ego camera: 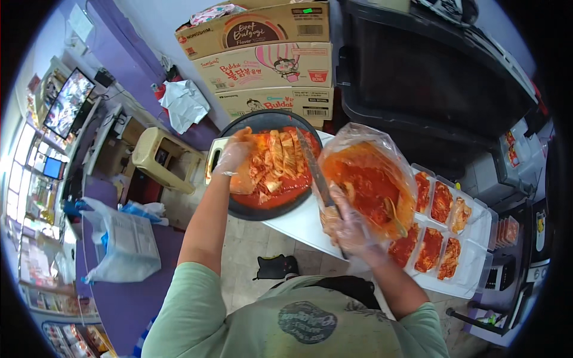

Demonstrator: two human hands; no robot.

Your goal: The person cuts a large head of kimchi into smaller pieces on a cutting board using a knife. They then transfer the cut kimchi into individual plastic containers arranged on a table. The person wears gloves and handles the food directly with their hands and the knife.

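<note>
A wide black basin (275, 215) holds red sauce and a pale cutting board (217, 157), whose handle end juts over the left rim. Cut kimchi cabbage (282, 154) lies on the board. My left hand (236, 151), in a clear plastic glove, is at the cabbage's left side; its fingertips are too blurred to tell whether they grip it. Gloved as well, my right hand (351, 226) grips a kitchen knife (317, 172) by its handle, blade slanting up-left over the basin's right rim. Right beside it stands an open plastic bag (367, 147) of kimchi in red sauce.
Clear plastic containers (468, 250), several filled with kimchi, sit at the right of the white table (291, 228). Stacked noodle cartons (268, 67) and a large black storage bin (429, 71) stand behind. To the left are a cream plastic stool (156, 154) and a purple counter (130, 304).
</note>
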